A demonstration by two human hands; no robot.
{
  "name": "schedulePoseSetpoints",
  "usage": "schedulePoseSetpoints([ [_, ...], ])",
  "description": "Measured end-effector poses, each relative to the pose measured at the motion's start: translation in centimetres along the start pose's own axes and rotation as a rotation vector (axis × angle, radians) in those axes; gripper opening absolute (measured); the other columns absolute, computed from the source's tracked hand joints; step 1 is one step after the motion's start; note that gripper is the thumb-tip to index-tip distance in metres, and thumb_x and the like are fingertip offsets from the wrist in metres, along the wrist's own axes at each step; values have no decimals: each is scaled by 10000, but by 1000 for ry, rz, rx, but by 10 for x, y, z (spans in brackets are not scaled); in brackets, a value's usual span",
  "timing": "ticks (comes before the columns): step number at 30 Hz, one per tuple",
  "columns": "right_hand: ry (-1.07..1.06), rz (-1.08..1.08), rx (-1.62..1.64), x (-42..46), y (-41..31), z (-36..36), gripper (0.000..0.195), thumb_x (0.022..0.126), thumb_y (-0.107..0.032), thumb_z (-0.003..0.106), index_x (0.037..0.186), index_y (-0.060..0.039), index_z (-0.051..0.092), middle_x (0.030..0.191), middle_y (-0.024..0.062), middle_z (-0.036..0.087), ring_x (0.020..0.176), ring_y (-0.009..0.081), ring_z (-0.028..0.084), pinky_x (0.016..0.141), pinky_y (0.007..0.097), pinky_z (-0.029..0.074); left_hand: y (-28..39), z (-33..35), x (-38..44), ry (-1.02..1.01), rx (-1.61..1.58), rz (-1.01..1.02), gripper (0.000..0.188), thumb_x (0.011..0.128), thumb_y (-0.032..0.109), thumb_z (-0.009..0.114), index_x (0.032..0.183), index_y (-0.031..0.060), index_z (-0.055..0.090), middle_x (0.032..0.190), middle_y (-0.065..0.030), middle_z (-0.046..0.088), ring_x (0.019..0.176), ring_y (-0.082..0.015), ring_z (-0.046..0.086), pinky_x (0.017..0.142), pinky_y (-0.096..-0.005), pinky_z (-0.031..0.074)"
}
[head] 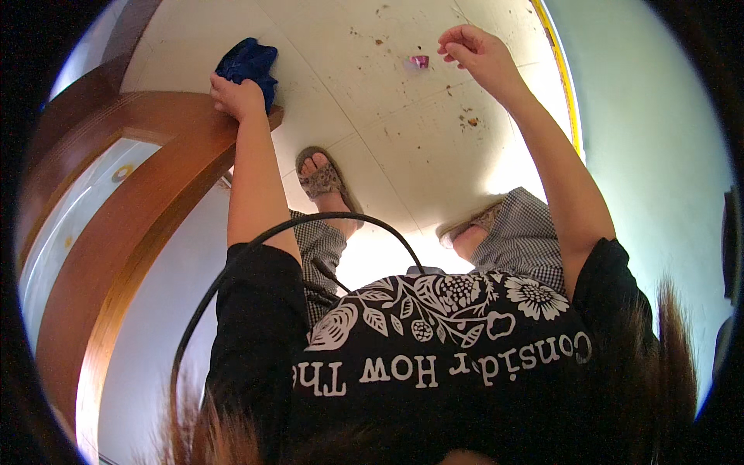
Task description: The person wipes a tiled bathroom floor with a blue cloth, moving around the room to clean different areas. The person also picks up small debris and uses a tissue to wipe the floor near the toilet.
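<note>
My left hand (237,97) holds a crumpled dark blue cloth (250,61) at the upper left, by the end of a brown wooden door (192,113). At the upper right my right hand (474,53) is raised with its fingers loosely curled and apart, and I see nothing in it. Just left of its fingertips in the picture, a small pink and purple scrap (419,61) lies on the pale tiled floor (349,104). Brown crumbs and bits of debris (472,121) are scattered around the scrap and below it.
A pale green wall (639,128) with a yellow strip (564,64) at its foot runs down the right side. My sandalled feet (325,177) stand on the tiles below the debris. A black cable (314,216) loops in front of my shirt. Glass panels (110,180) sit in the door.
</note>
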State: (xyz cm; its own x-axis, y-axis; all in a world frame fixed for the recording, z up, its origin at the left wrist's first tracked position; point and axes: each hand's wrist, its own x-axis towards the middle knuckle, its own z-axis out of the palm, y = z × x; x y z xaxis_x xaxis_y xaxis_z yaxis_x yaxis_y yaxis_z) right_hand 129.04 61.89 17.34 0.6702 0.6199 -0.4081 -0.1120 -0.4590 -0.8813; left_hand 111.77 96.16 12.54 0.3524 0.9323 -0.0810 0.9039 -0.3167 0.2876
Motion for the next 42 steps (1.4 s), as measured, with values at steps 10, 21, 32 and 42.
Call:
schedulePoseSetpoints([
  [10,39,50,220,18,17,-9,129,851,-58,551,955,-16,613,833,61,655,750,108,613,649,244,493,0,75,-48,-277,-190,-63,665,710,86,658,1300,17,358,1286,-244,395,1130,-381,466,965,-441,417],
  [21,-185,245,629,-3,-54,37,675,886,-468,601,1394,-97,355,1332,103,484,1219,246,477,957,411,457,125,-82,-118,-799,-1402,-38,525,834,4,599,1315,98,413,1219,-100,529,1113,-245,537,955,-394,462],
  [32,221,-317,262,10,-101,24,312,848,-324,690,980,-79,548,843,41,602,758,107,578,684,250,482,73,-114,-63,-385,-500,457,363,945,333,527,1222,98,536,1217,-87,592,1064,-232,582,830,-393,481],
  [42,388,-298,-84,-8,-173,-56,303,884,-274,590,975,1,503,873,225,609,835,355,601,766,401,473,43,-160,-43,-603,930,531,544,832,468,580,1189,57,570,1156,-198,615,1114,-347,568,918,-472,453],
])
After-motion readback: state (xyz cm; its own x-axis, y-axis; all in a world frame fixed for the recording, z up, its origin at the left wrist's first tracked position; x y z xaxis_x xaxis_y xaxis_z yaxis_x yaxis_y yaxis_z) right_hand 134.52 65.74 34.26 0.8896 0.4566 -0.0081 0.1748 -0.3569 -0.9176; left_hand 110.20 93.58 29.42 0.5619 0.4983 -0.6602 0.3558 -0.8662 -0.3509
